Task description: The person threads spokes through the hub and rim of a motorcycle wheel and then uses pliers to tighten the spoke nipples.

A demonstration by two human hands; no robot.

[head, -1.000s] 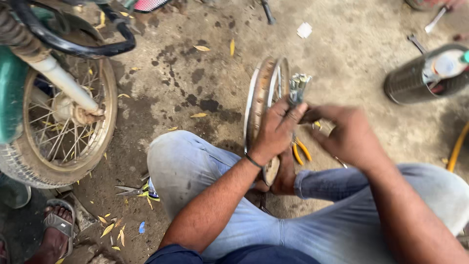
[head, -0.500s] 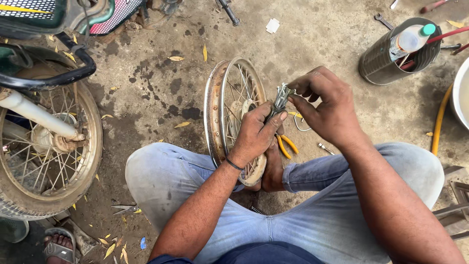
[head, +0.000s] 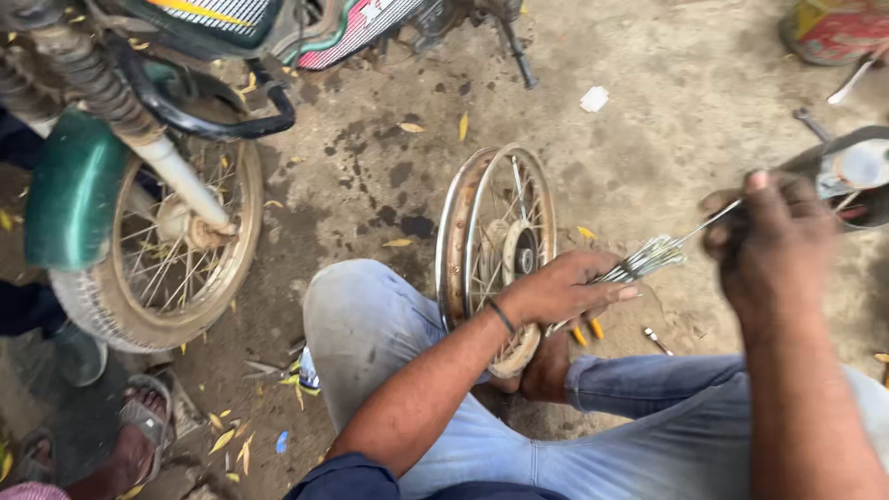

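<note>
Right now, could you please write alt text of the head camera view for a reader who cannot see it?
A seated person's left hand grips a bundle of metal spokes while the blurred right hand pulls one spoke out. A bare spoked wheel rim stands upright between the person's knees on stained concrete ground. A motorcycle's rear wheel is at the left.

Spokes held beside a bare wheel rim

A bundle of metal spokes (head: 648, 259) is gripped in the left hand (head: 560, 289) against the upright rusty rim (head: 460, 231); a single spoke (head: 708, 223) is pinched by the blurred right hand (head: 773, 245).
</note>
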